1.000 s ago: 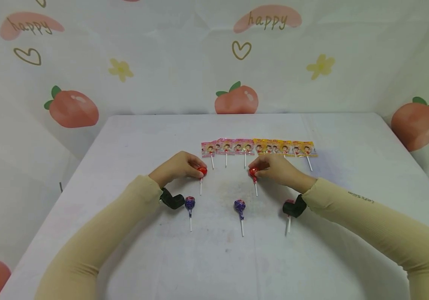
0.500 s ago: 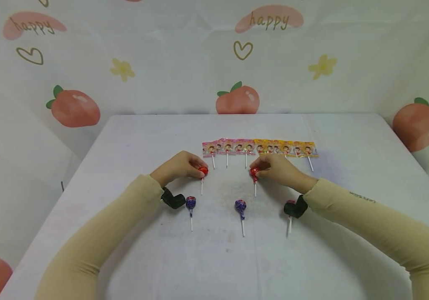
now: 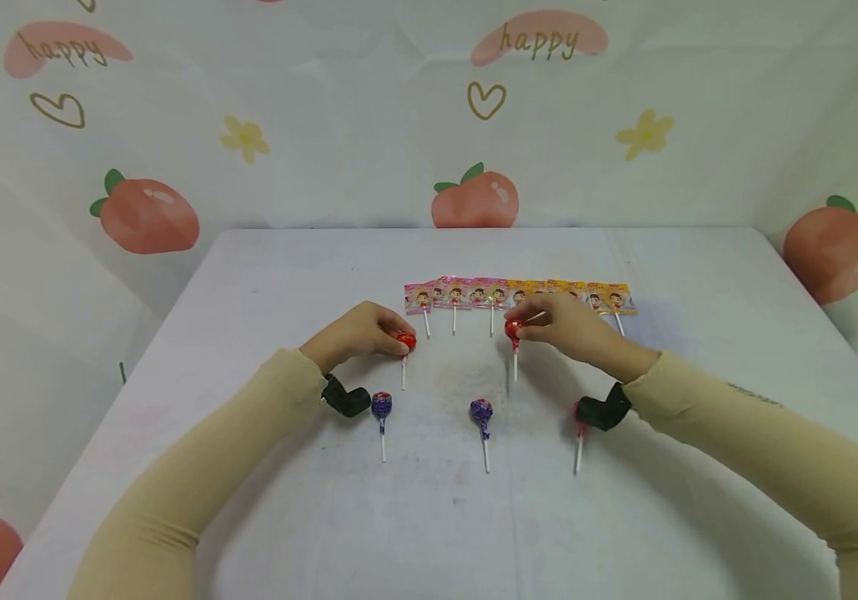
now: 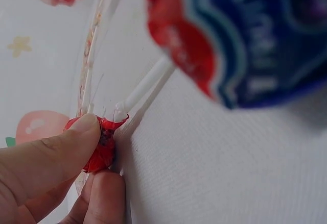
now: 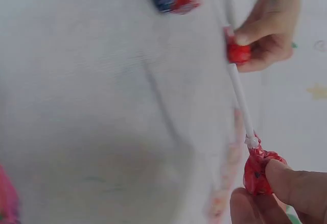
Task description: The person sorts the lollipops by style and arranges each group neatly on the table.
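My left hand [image 3: 359,335] pinches the wrapped head of a red lollipop [image 3: 406,341], its white stick pointing toward me over the table. In the left wrist view, thumb and fingers squeeze that red wrapper [image 4: 106,150]. My right hand [image 3: 573,332] grips a second red lollipop [image 3: 514,330] by the head, and a shadow falls apart from its stick. The right wrist view shows this red wrapper [image 5: 257,175] between thumb and fingers. Nearer me lie two purple lollipops, a left one [image 3: 381,406] and a middle one [image 3: 482,411]. A pink lollipop [image 3: 580,433] is partly hidden by the right wrist's black camera.
Behind the hands runs a row of flat-wrapped lollipops, pink packets [image 3: 454,292] on the left and yellow packets [image 3: 610,297] on the right, some covered by my right hand. The white table [image 3: 429,533] ends at a printed backdrop cloth [image 3: 368,125].
My right hand has lifted its red lollipop and shifted slightly back and to the right, covering more of the yellow packets. The left hand stays in place on its red lollipop.
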The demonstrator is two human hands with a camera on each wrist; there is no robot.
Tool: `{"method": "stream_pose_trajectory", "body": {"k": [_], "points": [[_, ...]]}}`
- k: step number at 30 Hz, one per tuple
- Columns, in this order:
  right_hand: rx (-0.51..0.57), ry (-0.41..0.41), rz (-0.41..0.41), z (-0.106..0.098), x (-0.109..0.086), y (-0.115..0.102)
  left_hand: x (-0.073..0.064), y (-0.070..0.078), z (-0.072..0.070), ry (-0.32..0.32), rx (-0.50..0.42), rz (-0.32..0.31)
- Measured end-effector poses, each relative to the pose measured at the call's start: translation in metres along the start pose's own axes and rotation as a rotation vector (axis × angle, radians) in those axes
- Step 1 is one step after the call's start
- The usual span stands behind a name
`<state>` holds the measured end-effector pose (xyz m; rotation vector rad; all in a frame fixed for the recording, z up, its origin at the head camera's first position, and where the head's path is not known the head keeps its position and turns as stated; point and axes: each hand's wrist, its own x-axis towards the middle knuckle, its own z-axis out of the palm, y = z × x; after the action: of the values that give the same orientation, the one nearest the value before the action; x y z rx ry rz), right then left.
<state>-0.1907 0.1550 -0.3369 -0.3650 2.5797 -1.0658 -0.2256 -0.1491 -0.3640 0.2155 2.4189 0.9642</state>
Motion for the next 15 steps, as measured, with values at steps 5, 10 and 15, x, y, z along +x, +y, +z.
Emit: {"method": "stream_pose_trajectory", "body": {"k": [5,10,15], "points": [[0.073,0.009,-0.039,-0.011,-0.003,-0.014,-0.001,0.0,-0.001,-0.007,-0.009,0.004],[0.092,0.026,-0.054,-0.015,-0.001,-0.031,0.0,-0.001,-0.001,-0.008,-0.007,0.004],[0.127,0.001,-0.076,-0.008,0.005,-0.046,0.002,-0.002,-0.001,-0.012,-0.011,0.0]]}}
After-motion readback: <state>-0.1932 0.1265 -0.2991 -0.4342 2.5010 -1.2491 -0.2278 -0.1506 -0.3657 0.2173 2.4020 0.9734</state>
